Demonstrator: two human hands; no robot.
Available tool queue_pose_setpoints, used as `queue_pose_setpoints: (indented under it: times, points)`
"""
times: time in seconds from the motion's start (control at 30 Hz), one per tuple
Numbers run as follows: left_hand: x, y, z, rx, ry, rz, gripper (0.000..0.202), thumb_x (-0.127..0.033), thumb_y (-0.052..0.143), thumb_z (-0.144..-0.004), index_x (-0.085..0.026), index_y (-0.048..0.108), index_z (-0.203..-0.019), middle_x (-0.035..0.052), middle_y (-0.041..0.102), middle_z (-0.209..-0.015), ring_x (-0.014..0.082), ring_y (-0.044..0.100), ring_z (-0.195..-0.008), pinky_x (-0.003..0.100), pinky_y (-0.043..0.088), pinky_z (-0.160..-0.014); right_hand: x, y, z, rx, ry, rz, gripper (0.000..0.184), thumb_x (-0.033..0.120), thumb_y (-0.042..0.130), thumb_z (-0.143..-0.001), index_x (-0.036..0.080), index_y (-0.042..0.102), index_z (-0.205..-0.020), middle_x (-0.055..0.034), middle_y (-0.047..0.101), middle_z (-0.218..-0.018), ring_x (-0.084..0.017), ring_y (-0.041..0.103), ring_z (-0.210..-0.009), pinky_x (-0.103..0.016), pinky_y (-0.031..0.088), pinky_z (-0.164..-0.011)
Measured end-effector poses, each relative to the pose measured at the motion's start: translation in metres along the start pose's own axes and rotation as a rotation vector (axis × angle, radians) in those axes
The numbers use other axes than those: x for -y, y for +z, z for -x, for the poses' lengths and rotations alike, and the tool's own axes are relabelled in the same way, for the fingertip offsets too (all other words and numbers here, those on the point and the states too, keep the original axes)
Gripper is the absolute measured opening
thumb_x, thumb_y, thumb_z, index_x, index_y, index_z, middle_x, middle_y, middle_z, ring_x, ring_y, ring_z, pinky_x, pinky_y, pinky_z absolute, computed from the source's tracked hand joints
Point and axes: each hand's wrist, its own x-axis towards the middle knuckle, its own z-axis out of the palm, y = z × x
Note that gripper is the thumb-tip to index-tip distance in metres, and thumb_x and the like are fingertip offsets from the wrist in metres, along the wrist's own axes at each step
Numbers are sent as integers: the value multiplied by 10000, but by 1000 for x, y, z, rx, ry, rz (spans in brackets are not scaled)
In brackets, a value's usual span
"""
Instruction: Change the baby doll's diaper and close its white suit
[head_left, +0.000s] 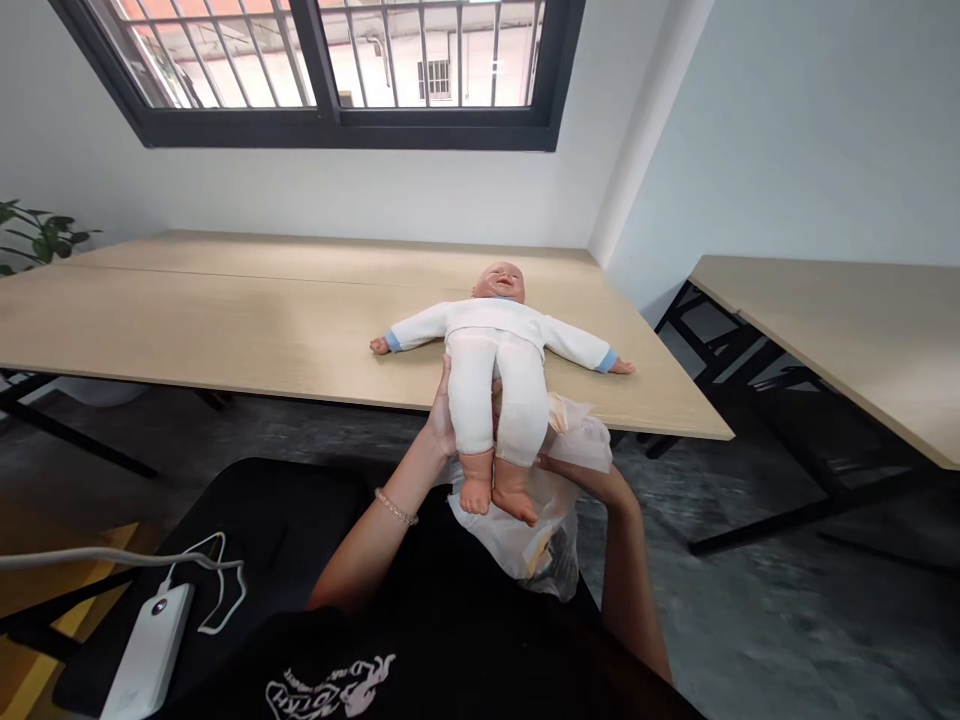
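Observation:
A baby doll (495, 390) lies on its back at the table's front edge, arms spread wide. It wears a white top with blue cuffs and white trousers. Its bare feet hang past the edge towards me. My left hand (443, 412) grips the doll's leg on the left side, thumb along the trousers and fingers hidden underneath. On the other side, my right hand (559, 466) reaches beneath the doll's legs, with its fingers out of sight. A crumpled, see-through plastic bag (555, 535) with yellowish patches hangs below the legs and around my right wrist.
The doll rests on a long light-wood table (225, 320). To the left, a black chair (300, 500) carries a white power bank (154, 640) with a white cable (112, 555). Another table (847, 330) stands at right. A barred window (337, 60) is behind.

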Motion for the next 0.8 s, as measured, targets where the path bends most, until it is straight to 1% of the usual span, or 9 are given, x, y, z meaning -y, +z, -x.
queue_pose_setpoints:
  times: [0.07,0.13,0.2,0.37,0.53,0.6,0.7,0.77,0.8]
  points:
    - [-1,1,0,11,-18,0,715,-774,411,-939,-187,781,-1112,168,792,-1080,391,690,-1237,497,523,-1086,0,9,-6,-128,-52,-57,823,646,820,-761,219,589,-1426,-122,606,-1501,-328,522,-1454,-467,344,-1295]
    - [-2,1,0,24,-10,6,733,-778,398,-946,-174,779,-1113,164,794,-1071,387,685,-1246,488,518,-1093,2,16,-10,-269,-89,-125,846,715,757,-770,201,586,-1420,-154,623,-1469,-340,536,-1440,-474,410,-1260]
    - [-2,1,0,32,-6,14,740,-775,388,-953,-168,774,-1125,159,795,-1061,385,679,-1254,486,513,-1101,5,20,-12,-335,-114,-166,891,753,738,-753,197,578,-1430,-166,622,-1465,-345,535,-1440,-480,441,-1240]
    - [-3,5,2,28,-35,17,743,-774,406,-943,-159,762,-1160,176,789,-1084,405,677,-1245,509,517,-1088,11,20,-10,-246,-70,-196,772,775,781,-713,233,700,-1256,-123,690,-1373,-359,624,-1335,-534,469,-1207]
    - [-2,2,0,36,-41,-1,733,-781,410,-930,-178,764,-1147,185,789,-1044,402,702,-1203,505,553,-1027,2,14,-10,-211,-12,-178,773,852,799,-636,273,750,-1145,-106,701,-1352,-374,583,-1385,-519,428,-1246]
    - [-2,0,-2,64,-8,1,756,-797,392,-930,-176,762,-1153,185,789,-1054,391,702,-1205,494,563,-1017,-2,11,-9,-206,-21,-148,748,833,765,-715,269,735,-1205,-96,657,-1433,-346,543,-1433,-492,377,-1284]
    - [-2,6,-3,134,61,16,825,-855,380,-904,-168,753,-1170,187,785,-1086,384,688,-1233,486,563,-1027,-6,10,-5,-217,-28,-169,780,762,702,-845,259,613,-1434,-71,521,-1591,-294,468,-1506,-469,334,-1309]
    - [-3,16,-2,205,81,30,881,-890,383,-885,-150,734,-1209,195,776,-1117,389,667,-1265,494,543,-1059,-8,13,-6,-208,30,-251,764,725,637,-917,270,534,-1521,-56,516,-1597,-278,506,-1479,-447,430,-1256]
    - [-3,21,-2,236,81,36,891,-890,387,-888,-137,721,-1227,199,771,-1132,387,656,-1281,493,527,-1083,-9,17,-8,-206,65,-289,746,728,599,-936,268,538,-1521,-60,573,-1547,-283,566,-1426,-437,501,-1199]
